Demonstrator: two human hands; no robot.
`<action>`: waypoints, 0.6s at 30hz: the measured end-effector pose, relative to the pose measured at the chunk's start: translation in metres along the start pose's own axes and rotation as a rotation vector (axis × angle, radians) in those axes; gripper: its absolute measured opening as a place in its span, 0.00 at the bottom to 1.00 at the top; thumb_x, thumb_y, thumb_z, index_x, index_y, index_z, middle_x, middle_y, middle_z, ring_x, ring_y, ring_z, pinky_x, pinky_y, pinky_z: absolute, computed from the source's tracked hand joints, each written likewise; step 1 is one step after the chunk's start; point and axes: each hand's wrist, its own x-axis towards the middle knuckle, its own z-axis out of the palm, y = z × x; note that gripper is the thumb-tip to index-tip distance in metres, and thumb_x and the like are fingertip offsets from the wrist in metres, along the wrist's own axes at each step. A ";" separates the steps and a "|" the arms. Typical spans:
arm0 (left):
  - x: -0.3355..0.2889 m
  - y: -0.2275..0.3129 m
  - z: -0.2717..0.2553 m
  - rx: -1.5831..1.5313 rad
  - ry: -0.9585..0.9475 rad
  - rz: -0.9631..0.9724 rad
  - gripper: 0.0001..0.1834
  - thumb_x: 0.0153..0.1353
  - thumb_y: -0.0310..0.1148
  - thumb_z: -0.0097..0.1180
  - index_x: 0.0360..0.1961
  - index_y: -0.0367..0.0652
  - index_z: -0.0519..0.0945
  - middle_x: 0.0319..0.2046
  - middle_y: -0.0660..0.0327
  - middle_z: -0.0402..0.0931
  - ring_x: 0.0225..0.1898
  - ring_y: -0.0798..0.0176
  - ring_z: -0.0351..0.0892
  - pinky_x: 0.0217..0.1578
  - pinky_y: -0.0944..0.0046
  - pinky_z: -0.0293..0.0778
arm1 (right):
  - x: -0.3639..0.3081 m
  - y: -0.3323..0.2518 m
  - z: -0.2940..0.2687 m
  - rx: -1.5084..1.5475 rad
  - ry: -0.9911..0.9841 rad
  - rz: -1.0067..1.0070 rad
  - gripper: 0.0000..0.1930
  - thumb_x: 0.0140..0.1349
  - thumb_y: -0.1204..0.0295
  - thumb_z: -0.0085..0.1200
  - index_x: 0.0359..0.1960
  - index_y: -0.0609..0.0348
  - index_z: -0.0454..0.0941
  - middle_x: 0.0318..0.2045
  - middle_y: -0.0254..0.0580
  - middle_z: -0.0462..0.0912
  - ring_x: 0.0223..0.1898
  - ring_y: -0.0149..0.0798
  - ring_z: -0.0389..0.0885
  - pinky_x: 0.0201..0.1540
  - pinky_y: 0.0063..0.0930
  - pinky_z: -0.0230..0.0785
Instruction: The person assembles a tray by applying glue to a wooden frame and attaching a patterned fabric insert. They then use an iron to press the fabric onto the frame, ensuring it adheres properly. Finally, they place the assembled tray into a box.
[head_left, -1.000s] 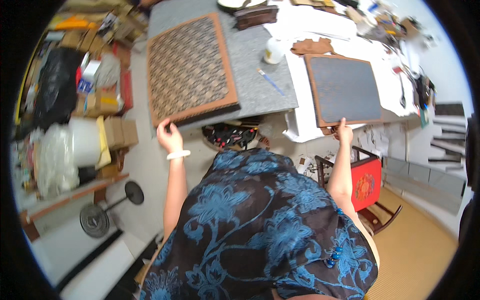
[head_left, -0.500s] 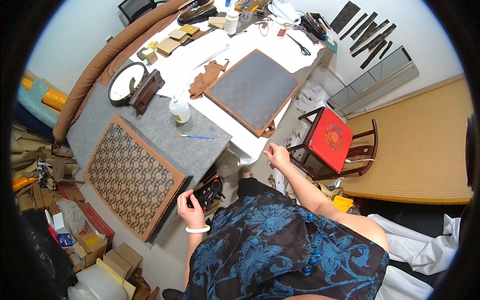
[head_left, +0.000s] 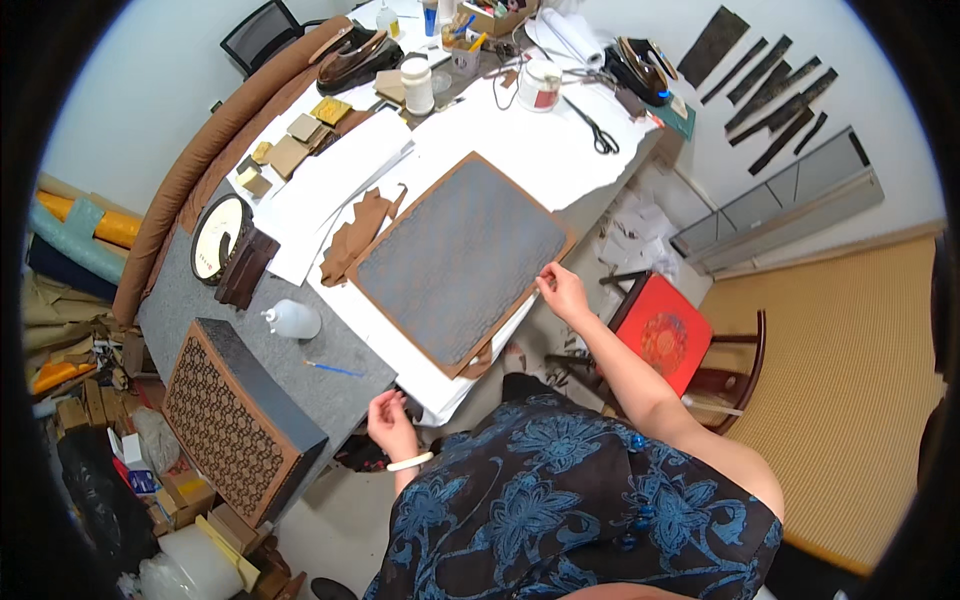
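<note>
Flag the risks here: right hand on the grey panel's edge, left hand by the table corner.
1. The grey brown-framed panel lies with its near corner past the white paper, close to the table edge; a pull from the right hand might tip it off.
2. The patterned lattice panel overhangs the table's near end, next to the left hand; a bump could drop it.
3. The white squeeze bottle lies on its side and may leak onto the grey mat.

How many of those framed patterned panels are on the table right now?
2. A grey framed panel lies on the white paper, with the right hand at its edge. A brown lattice panel sits at the table's near-left end, nearest the left hand. Clutter may hide others.
</note>
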 end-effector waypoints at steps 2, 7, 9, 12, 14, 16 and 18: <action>-0.006 0.040 0.058 0.060 -0.157 0.058 0.04 0.69 0.21 0.57 0.43 0.33 0.81 0.38 0.57 0.85 0.38 0.65 0.85 0.43 0.66 0.79 | 0.036 0.028 -0.032 -0.019 0.015 0.045 0.10 0.63 0.65 0.64 0.36 0.57 0.81 0.28 0.43 0.86 0.33 0.46 0.87 0.38 0.40 0.78; 0.002 0.081 0.123 0.274 -0.274 0.271 0.03 0.67 0.22 0.58 0.40 0.35 0.82 0.34 0.59 0.85 0.36 0.66 0.85 0.42 0.65 0.79 | 0.101 0.077 -0.074 -0.040 -0.022 0.135 0.10 0.62 0.64 0.63 0.35 0.58 0.83 0.29 0.44 0.87 0.34 0.45 0.88 0.41 0.39 0.80; 0.004 0.074 0.134 0.180 -0.265 0.104 0.03 0.69 0.22 0.58 0.41 0.35 0.82 0.34 0.59 0.85 0.36 0.67 0.85 0.42 0.66 0.79 | 0.109 0.076 -0.073 -0.048 -0.026 0.109 0.10 0.63 0.64 0.62 0.35 0.58 0.83 0.30 0.44 0.88 0.34 0.46 0.88 0.41 0.39 0.80; 0.015 0.050 0.143 0.188 -0.263 0.054 0.04 0.70 0.23 0.56 0.42 0.34 0.81 0.34 0.60 0.86 0.35 0.70 0.84 0.40 0.69 0.79 | 0.148 0.065 -0.067 -0.057 -0.127 0.002 0.09 0.63 0.65 0.61 0.36 0.57 0.84 0.31 0.45 0.88 0.36 0.49 0.88 0.42 0.42 0.79; 0.016 0.046 0.151 0.223 -0.237 0.034 0.04 0.70 0.23 0.55 0.42 0.35 0.81 0.34 0.61 0.86 0.35 0.71 0.83 0.39 0.69 0.78 | 0.182 0.046 -0.058 -0.110 -0.244 -0.094 0.09 0.64 0.65 0.60 0.38 0.56 0.85 0.32 0.47 0.88 0.37 0.52 0.87 0.43 0.45 0.78; 0.021 0.046 0.172 0.128 -0.192 0.005 0.04 0.71 0.23 0.55 0.42 0.35 0.81 0.33 0.62 0.85 0.34 0.71 0.82 0.38 0.70 0.78 | 0.240 0.022 -0.046 -0.137 -0.331 -0.182 0.09 0.65 0.66 0.59 0.39 0.56 0.86 0.34 0.49 0.88 0.38 0.54 0.87 0.44 0.47 0.78; 0.025 0.053 0.198 0.106 -0.179 -0.051 0.04 0.71 0.23 0.55 0.42 0.35 0.81 0.33 0.62 0.85 0.34 0.71 0.82 0.39 0.70 0.78 | 0.318 0.009 -0.025 -0.126 -0.314 -0.290 0.10 0.65 0.67 0.56 0.38 0.56 0.88 0.38 0.53 0.88 0.42 0.56 0.86 0.47 0.48 0.77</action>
